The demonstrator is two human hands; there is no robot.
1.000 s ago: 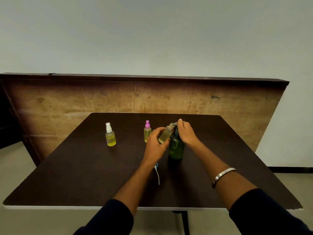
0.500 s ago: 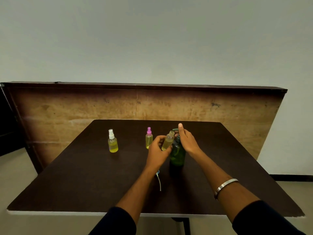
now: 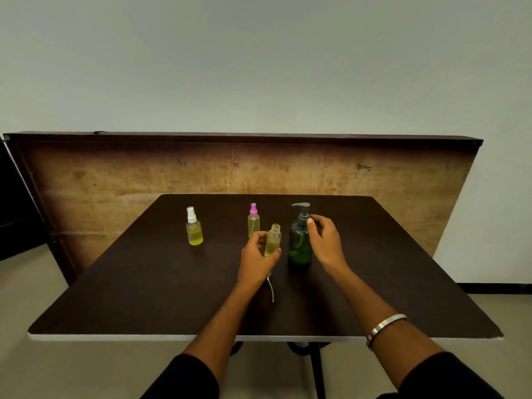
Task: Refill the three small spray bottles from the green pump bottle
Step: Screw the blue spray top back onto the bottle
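My left hand (image 3: pixel 259 259) grips an uncapped small spray bottle (image 3: pixel 273 239) holding yellow liquid, upright, just left of the green pump bottle (image 3: pixel 300 243). That pump bottle stands on the dark table (image 3: pixel 144 283) with its grey pump head raised. My right hand (image 3: pixel 325 241) hovers beside the pump neck, fingers loosely curled, holding nothing. A white-capped spray bottle (image 3: pixel 194 230) stands at the left and a pink-capped spray bottle (image 3: pixel 253 220) in the middle, both with yellow liquid. The removed spray cap's white dip tube (image 3: pixel 271 290) lies on the table under my left wrist; the cap itself is hidden.
A brown wooden board (image 3: pixel 115 182) leans upright behind the table's far edge. The table's white front edge (image 3: pixel 115 337) is near me, with a black pedestal leg below. Grey floor lies on both sides.
My right hand has come off the pump head and moved right. My left hand has pulled the open bottle away from the spout, lowered it and turned it upright.
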